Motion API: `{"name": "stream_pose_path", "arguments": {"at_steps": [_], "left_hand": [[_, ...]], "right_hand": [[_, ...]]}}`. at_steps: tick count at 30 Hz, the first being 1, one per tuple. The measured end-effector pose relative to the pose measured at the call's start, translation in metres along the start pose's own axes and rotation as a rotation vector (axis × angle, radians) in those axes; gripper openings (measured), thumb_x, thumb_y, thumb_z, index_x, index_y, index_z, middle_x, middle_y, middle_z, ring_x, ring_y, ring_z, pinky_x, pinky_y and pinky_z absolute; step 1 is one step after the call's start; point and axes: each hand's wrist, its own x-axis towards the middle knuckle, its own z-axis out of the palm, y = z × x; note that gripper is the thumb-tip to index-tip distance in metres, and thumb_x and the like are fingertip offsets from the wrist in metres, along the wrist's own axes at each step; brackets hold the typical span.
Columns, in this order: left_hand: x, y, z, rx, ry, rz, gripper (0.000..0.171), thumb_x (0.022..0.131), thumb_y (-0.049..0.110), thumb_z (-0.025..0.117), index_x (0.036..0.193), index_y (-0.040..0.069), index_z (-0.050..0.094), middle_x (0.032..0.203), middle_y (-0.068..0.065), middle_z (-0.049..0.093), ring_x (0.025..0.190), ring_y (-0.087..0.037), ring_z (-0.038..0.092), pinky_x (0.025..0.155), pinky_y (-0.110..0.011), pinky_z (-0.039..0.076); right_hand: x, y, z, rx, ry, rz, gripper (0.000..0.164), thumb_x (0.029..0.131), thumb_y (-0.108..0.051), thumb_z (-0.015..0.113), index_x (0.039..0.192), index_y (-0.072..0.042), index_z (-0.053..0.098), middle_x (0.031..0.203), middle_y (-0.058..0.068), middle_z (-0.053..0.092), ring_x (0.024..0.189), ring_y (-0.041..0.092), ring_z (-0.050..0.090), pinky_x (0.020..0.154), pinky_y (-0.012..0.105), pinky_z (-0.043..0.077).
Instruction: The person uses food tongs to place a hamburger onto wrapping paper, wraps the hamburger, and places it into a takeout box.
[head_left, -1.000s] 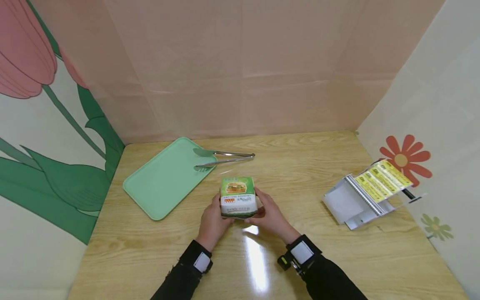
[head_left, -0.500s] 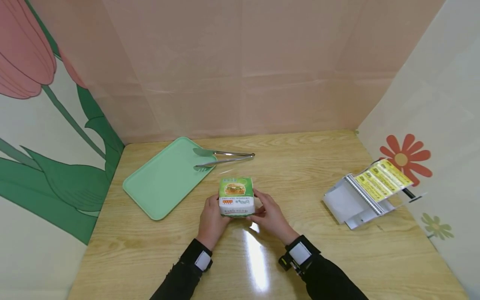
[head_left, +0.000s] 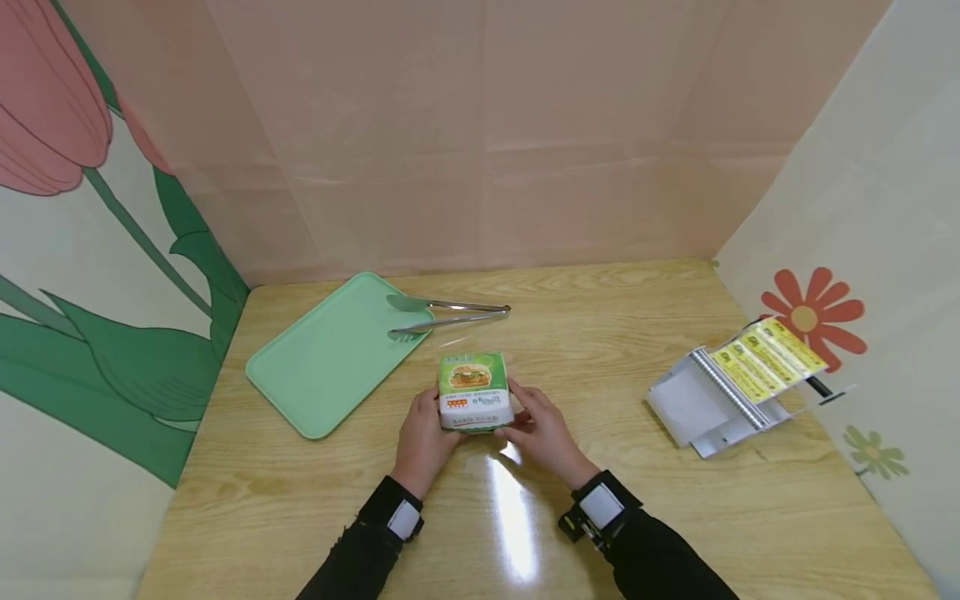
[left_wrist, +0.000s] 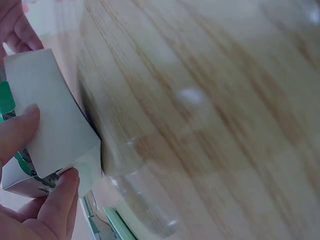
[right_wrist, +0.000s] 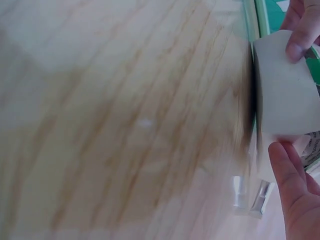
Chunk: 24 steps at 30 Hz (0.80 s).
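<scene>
A burger box (head_left: pixel 474 392), green on top with a burger picture and white below, is held between both hands in the middle of the head view. My left hand (head_left: pixel 422 437) grips its left side. In the left wrist view, the thumb (left_wrist: pixel 20 131) lies on the plain white face of the box (left_wrist: pixel 55 110), and fingers curl at its lower corner. My right hand (head_left: pixel 546 435) pinches the right side. Its fingers (right_wrist: pixel 287 172) touch the white end of the box (right_wrist: pixel 282 90) in the right wrist view. Part of the underside is hidden.
A mint-green tray (head_left: pixel 330 367) lies at the left back. Metal tongs (head_left: pixel 465 317) rest with their tips over its right edge. To the right stands a grey-white dispenser (head_left: pixel 701 400) carrying a strip of yellow labels (head_left: pixel 768 360). Printed wall sheets border the wooden table (head_left: pixel 600 333).
A second ago the right fingers stood at a gap on the box's right side; that side now looks flatter. The box has shifted very slightly left. Tray, tongs and dispenser stay put.
</scene>
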Motion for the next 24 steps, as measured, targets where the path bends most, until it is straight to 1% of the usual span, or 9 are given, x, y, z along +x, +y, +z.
{"name": "stream_pose_path", "arguments": {"at_steps": [5, 11, 14, 18, 21, 24], "left_hand": [[0.0002, -0.0017, 0.0023, 0.004, 0.009, -0.002, 0.072, 0.061, 0.016, 0.088, 0.119, -0.002, 0.050, 0.109, -0.019, 0.058, 0.099, -0.032, 0.061, 0.087, -0.042, 0.050], [-0.0016, -0.0012, 0.0034, 0.032, 0.018, 0.001, 0.071, 0.058, 0.008, 0.084, 0.119, -0.003, 0.049, 0.107, -0.019, 0.058, 0.096, -0.034, 0.062, 0.085, -0.043, 0.051], [-0.0025, -0.0002, 0.0038, 0.038, 0.013, 0.021, 0.072, 0.057, 0.006, 0.083, 0.119, -0.004, 0.048, 0.106, -0.018, 0.056, 0.092, -0.033, 0.061, 0.084, -0.043, 0.051], [-0.0038, 0.0000, 0.0038, 0.070, 0.006, 0.062, 0.073, 0.056, 0.007, 0.084, 0.118, -0.005, 0.048, 0.105, -0.017, 0.056, 0.090, -0.032, 0.061, 0.083, -0.042, 0.051], [-0.0042, 0.0000, 0.0033, 0.083, 0.000, 0.083, 0.073, 0.057, 0.008, 0.086, 0.118, -0.005, 0.048, 0.105, -0.017, 0.056, 0.091, -0.032, 0.061, 0.083, -0.042, 0.052], [-0.0041, -0.0008, 0.0033, 0.083, -0.016, 0.099, 0.077, 0.057, 0.011, 0.088, 0.120, -0.004, 0.047, 0.108, -0.017, 0.056, 0.093, -0.031, 0.061, 0.084, -0.041, 0.051]], "right_hand": [[-0.0009, 0.0035, -0.0009, 0.040, 0.007, -0.027, 0.077, 0.076, -0.007, 0.077, 0.144, -0.010, 0.039, 0.126, 0.015, 0.052, 0.091, 0.025, 0.064, 0.080, 0.022, 0.054], [-0.0006, 0.0063, 0.0020, 0.091, 0.020, -0.033, 0.076, 0.072, -0.002, 0.079, 0.140, -0.005, 0.044, 0.126, 0.016, 0.054, 0.088, 0.028, 0.065, 0.078, 0.023, 0.055], [-0.0005, 0.0057, 0.0034, 0.105, 0.011, -0.011, 0.077, 0.071, -0.002, 0.080, 0.139, -0.001, 0.044, 0.130, 0.019, 0.052, 0.088, 0.028, 0.064, 0.077, 0.023, 0.055], [-0.0013, 0.0030, 0.0047, 0.120, -0.004, 0.066, 0.075, 0.071, -0.002, 0.080, 0.138, -0.001, 0.044, 0.135, 0.019, 0.048, 0.090, 0.024, 0.063, 0.077, 0.022, 0.055], [-0.0021, 0.0020, 0.0048, 0.130, -0.007, 0.101, 0.075, 0.071, -0.002, 0.080, 0.137, -0.003, 0.045, 0.136, 0.018, 0.049, 0.090, 0.023, 0.062, 0.078, 0.022, 0.054], [-0.0024, 0.0036, 0.0048, 0.131, -0.007, 0.094, 0.072, 0.073, -0.004, 0.079, 0.136, -0.004, 0.044, 0.135, 0.019, 0.050, 0.090, 0.023, 0.064, 0.076, 0.022, 0.055]]}}
